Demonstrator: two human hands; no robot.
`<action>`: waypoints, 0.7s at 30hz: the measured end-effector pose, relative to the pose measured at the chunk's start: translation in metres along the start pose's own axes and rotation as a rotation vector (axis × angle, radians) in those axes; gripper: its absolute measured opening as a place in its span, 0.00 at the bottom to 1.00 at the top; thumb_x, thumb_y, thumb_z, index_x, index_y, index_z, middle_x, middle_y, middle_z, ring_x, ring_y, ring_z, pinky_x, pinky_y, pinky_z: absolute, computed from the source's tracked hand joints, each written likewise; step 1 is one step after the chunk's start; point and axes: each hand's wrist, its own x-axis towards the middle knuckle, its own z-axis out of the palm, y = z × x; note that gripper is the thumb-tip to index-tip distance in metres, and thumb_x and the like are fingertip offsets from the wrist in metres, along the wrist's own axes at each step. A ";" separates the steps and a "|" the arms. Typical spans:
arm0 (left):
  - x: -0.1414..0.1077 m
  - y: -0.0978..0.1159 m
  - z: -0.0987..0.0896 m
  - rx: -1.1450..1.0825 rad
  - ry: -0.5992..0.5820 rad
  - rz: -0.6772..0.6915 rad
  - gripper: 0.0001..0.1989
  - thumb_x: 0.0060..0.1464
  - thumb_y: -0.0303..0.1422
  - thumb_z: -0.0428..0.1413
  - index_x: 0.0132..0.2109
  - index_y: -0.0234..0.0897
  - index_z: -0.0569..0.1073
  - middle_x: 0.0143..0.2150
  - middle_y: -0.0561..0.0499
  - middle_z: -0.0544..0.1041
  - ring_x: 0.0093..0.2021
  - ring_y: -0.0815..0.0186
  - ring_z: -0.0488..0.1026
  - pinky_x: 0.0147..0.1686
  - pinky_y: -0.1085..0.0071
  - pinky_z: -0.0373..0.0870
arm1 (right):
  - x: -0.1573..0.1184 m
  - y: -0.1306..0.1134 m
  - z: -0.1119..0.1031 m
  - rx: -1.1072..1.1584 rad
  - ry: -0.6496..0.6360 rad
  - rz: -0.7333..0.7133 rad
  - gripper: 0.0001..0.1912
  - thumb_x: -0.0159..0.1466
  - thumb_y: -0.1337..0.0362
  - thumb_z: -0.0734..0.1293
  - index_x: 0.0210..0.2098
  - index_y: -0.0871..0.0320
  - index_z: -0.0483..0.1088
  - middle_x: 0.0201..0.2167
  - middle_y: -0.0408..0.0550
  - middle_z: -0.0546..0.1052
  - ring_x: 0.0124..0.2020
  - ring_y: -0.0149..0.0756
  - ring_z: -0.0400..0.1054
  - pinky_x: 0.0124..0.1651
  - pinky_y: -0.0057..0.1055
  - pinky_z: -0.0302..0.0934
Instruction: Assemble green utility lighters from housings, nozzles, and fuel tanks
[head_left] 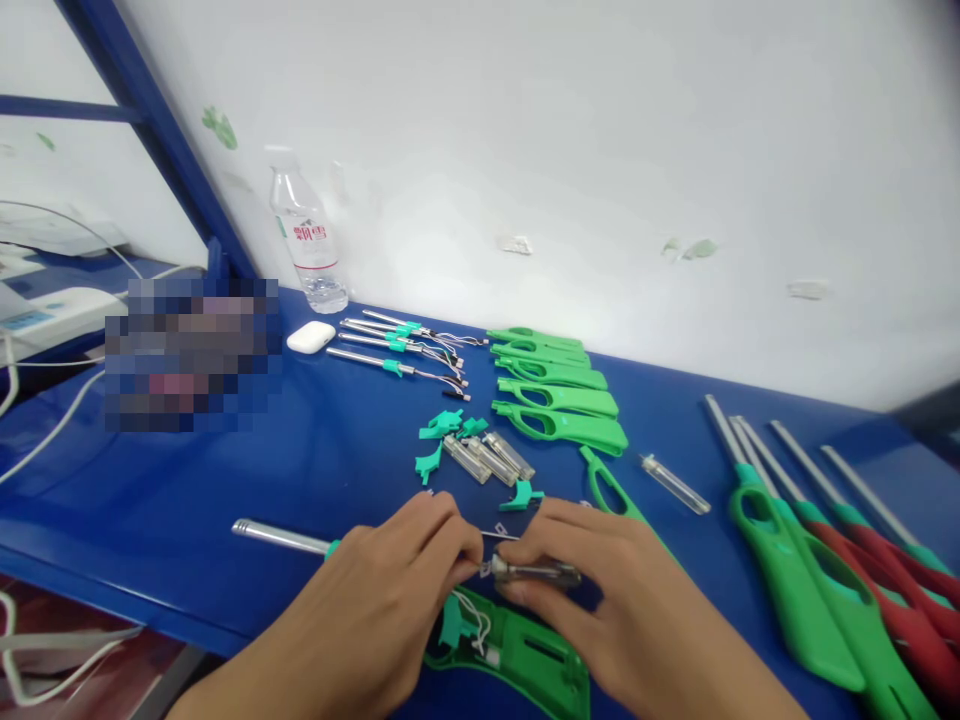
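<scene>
My right hand [592,570] is closed around a clear lighter fuel tank [544,573], lying sideways with its valve end toward the left. The fingertips of my left hand [412,560] are pinched together by that valve end, at a tiny pale piece [485,569] too small to name. Below both hands lies an open green lighter handle half [536,655]. Inside it are a teal trigger [452,625] and white wires [480,615]. A silver lighter tube [279,536] with a teal collar extends leftward from under my left hand.
Beyond my hands are several teal triggers [442,424], loose fuel tanks [491,460], wired tubes [367,358] and green handle halves [559,400]. Assembled green and red lighters [799,580] lie at right. A water bottle [306,240] and white case [310,337] stand near the wall.
</scene>
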 end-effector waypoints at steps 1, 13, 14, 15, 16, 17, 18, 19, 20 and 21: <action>0.000 0.001 0.000 -0.002 -0.004 -0.006 0.16 0.73 0.20 0.42 0.51 0.44 0.70 0.48 0.51 0.77 0.45 0.57 0.75 0.33 0.66 0.66 | 0.000 0.000 0.000 -0.002 -0.006 0.001 0.08 0.71 0.72 0.72 0.40 0.51 0.78 0.37 0.38 0.81 0.39 0.34 0.76 0.42 0.31 0.64; -0.001 0.001 0.002 -0.018 0.025 -0.017 0.18 0.68 0.18 0.43 0.49 0.44 0.71 0.46 0.51 0.77 0.42 0.58 0.75 0.31 0.65 0.63 | 0.002 0.000 0.000 0.003 -0.007 -0.003 0.08 0.71 0.72 0.72 0.40 0.51 0.78 0.37 0.37 0.81 0.39 0.33 0.76 0.42 0.31 0.64; -0.001 0.001 0.002 -0.016 0.016 -0.019 0.18 0.68 0.17 0.43 0.49 0.44 0.71 0.47 0.51 0.77 0.43 0.58 0.75 0.32 0.65 0.64 | 0.002 0.000 0.000 0.004 -0.010 0.000 0.08 0.71 0.72 0.72 0.40 0.51 0.79 0.37 0.37 0.81 0.39 0.33 0.76 0.42 0.31 0.64; 0.000 0.001 0.002 -0.015 0.013 -0.018 0.18 0.67 0.17 0.44 0.50 0.44 0.71 0.47 0.51 0.77 0.44 0.58 0.75 0.32 0.66 0.64 | 0.002 0.000 0.000 0.005 -0.016 0.006 0.09 0.71 0.72 0.73 0.40 0.51 0.79 0.37 0.37 0.81 0.39 0.33 0.76 0.42 0.31 0.64; 0.000 0.001 0.002 -0.013 0.021 -0.016 0.18 0.67 0.18 0.44 0.50 0.44 0.71 0.47 0.51 0.77 0.44 0.58 0.75 0.32 0.65 0.64 | 0.002 0.000 0.000 0.006 -0.021 0.010 0.09 0.71 0.73 0.73 0.40 0.51 0.79 0.37 0.37 0.81 0.40 0.34 0.76 0.43 0.31 0.64; 0.001 0.001 0.002 -0.010 0.031 -0.014 0.18 0.68 0.18 0.44 0.50 0.44 0.71 0.46 0.51 0.77 0.43 0.58 0.75 0.31 0.65 0.64 | 0.003 -0.001 0.000 0.007 -0.025 0.013 0.09 0.71 0.73 0.73 0.40 0.51 0.79 0.37 0.37 0.81 0.40 0.34 0.76 0.43 0.31 0.64; 0.002 0.002 0.003 -0.005 0.040 -0.015 0.18 0.68 0.18 0.43 0.49 0.43 0.72 0.45 0.51 0.77 0.42 0.57 0.75 0.30 0.65 0.63 | 0.003 -0.001 0.000 0.005 -0.029 0.016 0.09 0.71 0.73 0.73 0.40 0.51 0.79 0.38 0.37 0.81 0.40 0.34 0.76 0.43 0.31 0.64; 0.003 0.002 0.003 -0.001 0.057 -0.009 0.18 0.68 0.18 0.43 0.48 0.43 0.72 0.44 0.50 0.77 0.41 0.57 0.75 0.29 0.65 0.62 | 0.003 -0.001 0.000 0.002 -0.032 0.018 0.09 0.71 0.72 0.73 0.39 0.51 0.79 0.38 0.37 0.81 0.40 0.34 0.76 0.43 0.32 0.64; 0.003 0.002 0.004 0.000 0.066 -0.004 0.18 0.68 0.18 0.43 0.48 0.43 0.73 0.43 0.50 0.77 0.40 0.57 0.75 0.28 0.65 0.61 | 0.003 -0.001 0.000 -0.002 -0.031 0.018 0.09 0.71 0.72 0.73 0.39 0.51 0.79 0.38 0.37 0.81 0.40 0.34 0.76 0.43 0.32 0.64; 0.004 0.001 0.004 0.001 0.070 -0.006 0.19 0.68 0.18 0.43 0.47 0.42 0.73 0.43 0.50 0.77 0.40 0.57 0.75 0.28 0.64 0.61 | 0.003 -0.002 0.000 -0.004 -0.029 0.019 0.09 0.71 0.72 0.72 0.39 0.51 0.79 0.37 0.37 0.81 0.40 0.34 0.76 0.43 0.32 0.64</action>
